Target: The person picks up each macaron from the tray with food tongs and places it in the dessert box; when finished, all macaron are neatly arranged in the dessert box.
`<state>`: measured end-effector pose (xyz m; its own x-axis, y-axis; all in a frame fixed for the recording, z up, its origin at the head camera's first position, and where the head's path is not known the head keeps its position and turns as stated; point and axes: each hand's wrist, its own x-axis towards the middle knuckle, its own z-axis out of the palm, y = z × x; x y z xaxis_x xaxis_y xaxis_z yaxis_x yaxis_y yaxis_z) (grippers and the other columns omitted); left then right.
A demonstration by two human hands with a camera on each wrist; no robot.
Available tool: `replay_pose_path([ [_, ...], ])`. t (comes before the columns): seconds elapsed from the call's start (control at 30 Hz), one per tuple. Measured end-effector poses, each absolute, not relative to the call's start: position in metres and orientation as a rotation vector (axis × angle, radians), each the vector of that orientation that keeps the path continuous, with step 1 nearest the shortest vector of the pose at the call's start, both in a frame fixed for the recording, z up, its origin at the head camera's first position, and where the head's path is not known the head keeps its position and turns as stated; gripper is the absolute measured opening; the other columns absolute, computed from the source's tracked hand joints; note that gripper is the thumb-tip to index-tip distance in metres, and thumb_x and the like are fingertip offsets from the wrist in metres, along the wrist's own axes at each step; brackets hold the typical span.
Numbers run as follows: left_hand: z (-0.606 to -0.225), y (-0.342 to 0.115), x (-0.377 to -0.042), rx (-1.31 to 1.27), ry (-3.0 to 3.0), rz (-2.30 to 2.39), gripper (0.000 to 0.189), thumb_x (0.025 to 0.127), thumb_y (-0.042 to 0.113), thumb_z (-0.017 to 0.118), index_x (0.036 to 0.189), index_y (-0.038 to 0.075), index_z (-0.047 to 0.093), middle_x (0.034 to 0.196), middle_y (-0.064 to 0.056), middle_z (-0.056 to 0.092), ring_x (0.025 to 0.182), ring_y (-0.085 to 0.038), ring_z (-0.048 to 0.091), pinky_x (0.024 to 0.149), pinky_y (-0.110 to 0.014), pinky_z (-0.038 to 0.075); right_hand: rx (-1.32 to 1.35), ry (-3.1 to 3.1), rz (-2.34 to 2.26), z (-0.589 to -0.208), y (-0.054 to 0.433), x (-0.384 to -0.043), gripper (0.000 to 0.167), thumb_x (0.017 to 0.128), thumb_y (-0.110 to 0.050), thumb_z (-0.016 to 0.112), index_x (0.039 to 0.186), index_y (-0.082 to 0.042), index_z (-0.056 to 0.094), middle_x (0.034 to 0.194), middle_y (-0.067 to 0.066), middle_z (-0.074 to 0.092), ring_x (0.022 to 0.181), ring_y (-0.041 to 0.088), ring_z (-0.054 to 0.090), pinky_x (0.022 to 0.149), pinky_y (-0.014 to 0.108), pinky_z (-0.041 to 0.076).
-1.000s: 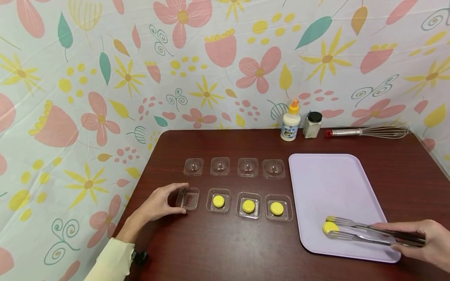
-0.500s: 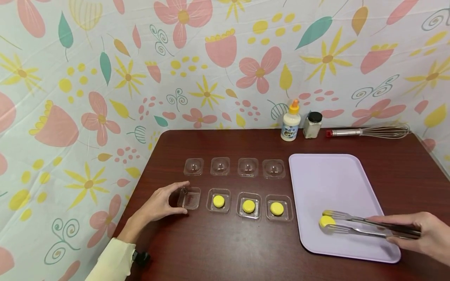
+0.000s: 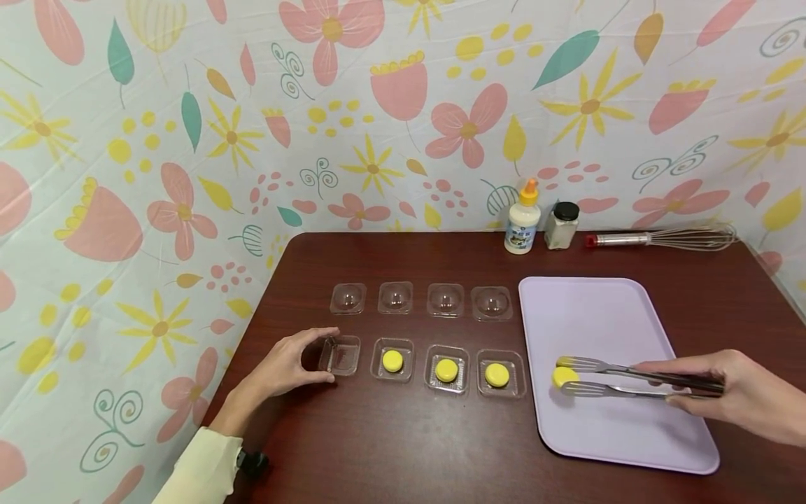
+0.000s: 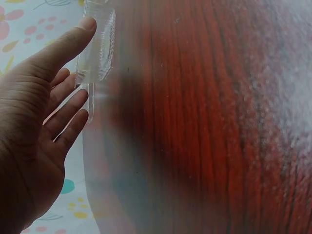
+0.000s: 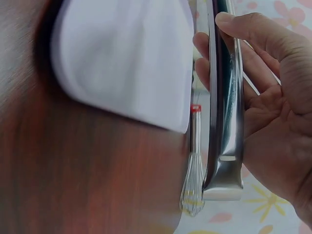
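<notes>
My left hand [image 3: 286, 365] reaches round an empty clear plastic box [image 3: 343, 355] at the left end of the front row, thumb and fingers at opposite sides. In the left wrist view the thumb lies against the box's [image 4: 97, 48] rim. My right hand [image 3: 733, 392] grips a pair of metal tongs [image 3: 620, 369] over the lilac tray [image 3: 582, 308]. Between the tips of the tongs is a round yellow piece [image 3: 562, 379], like a macaron. The right wrist view shows the thumb pressing along the tongs' [image 5: 226, 126] handle.
Right of the left hand, three clear boxes each hold a yellow piece [image 3: 446, 370]. Behind them stands a row of several domed clear lids [image 3: 396, 298]. A squeeze bottle [image 3: 521, 227], a black-capped jar [image 3: 562, 227] and a whisk [image 3: 667, 239] line the table's [image 3: 403, 448] back edge.
My right hand has moved left and away from me over the tray, carrying the yellow piece in the tongs. The box at my left hand has shifted slightly right.
</notes>
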<state>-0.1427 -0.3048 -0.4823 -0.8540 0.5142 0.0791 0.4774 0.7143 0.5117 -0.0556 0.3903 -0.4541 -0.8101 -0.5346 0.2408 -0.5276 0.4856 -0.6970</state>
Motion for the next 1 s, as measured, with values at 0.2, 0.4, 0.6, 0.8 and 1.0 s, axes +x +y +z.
replay_pose_path([
  [0.2,-0.482,-0.305,-0.142,0.804,2.845,0.804,0.086,0.076,0.039,0.098,0.151,0.017,0.060,0.146,0.000,0.064,0.132,-0.025,0.062,0.105,-0.051,0.053,-0.926,2.695,-1.204,-0.437,0.370,-0.071,0.062,0.074,0.012,0.089,0.130,-0.011,0.077,0.114,-0.006,0.079,0.077,0.003,0.061,0.057,0.020,0.045],
  [0.4,-0.482,-0.305,-0.142,0.837,2.860,0.794,0.086,0.076,0.040,0.098,0.150,0.015,0.061,0.145,-0.001,0.065,0.131,-0.027,0.063,0.104,-0.053,0.053,-0.953,2.672,-1.191,-0.426,0.344,-0.091,0.055,0.080,0.007,0.088,0.130,-0.013,0.077,0.118,-0.002,0.079,0.099,0.000,0.069,0.072,0.015,0.050],
  [0.6,-0.481,-0.303,-0.141,0.850,2.865,0.781,0.085,0.077,0.042,0.097,0.150,0.015,0.061,0.144,-0.001,0.065,0.131,-0.026,0.063,0.103,-0.053,0.053,-1.042,2.585,-1.217,-0.418,0.313,-0.112,0.050,0.085,0.005,0.085,0.131,-0.012,0.077,0.116,-0.002,0.079,0.104,0.002,0.070,0.080,0.014,0.052],
  [0.8,-0.481,-0.302,-0.141,0.844,2.875,0.763,0.085,0.077,0.042,0.097,0.150,0.017,0.061,0.143,0.000,0.066,0.130,-0.026,0.064,0.103,-0.053,0.053,-1.090,2.552,-1.244,-0.416,0.274,-0.132,0.050,0.084,0.004,0.087,0.129,-0.014,0.078,0.106,-0.005,0.079,0.080,0.008,0.062,0.059,0.024,0.047],
  [1.0,-0.481,-0.301,-0.141,0.830,2.877,0.750,0.085,0.078,0.044,0.096,0.150,0.018,0.061,0.143,-0.001,0.066,0.130,-0.027,0.064,0.103,-0.054,0.053,-1.125,2.518,-1.239,-0.418,0.232,-0.152,0.049,0.084,0.006,0.085,0.128,-0.012,0.078,0.097,-0.006,0.073,0.068,0.005,0.051,0.052,0.023,0.043],
])
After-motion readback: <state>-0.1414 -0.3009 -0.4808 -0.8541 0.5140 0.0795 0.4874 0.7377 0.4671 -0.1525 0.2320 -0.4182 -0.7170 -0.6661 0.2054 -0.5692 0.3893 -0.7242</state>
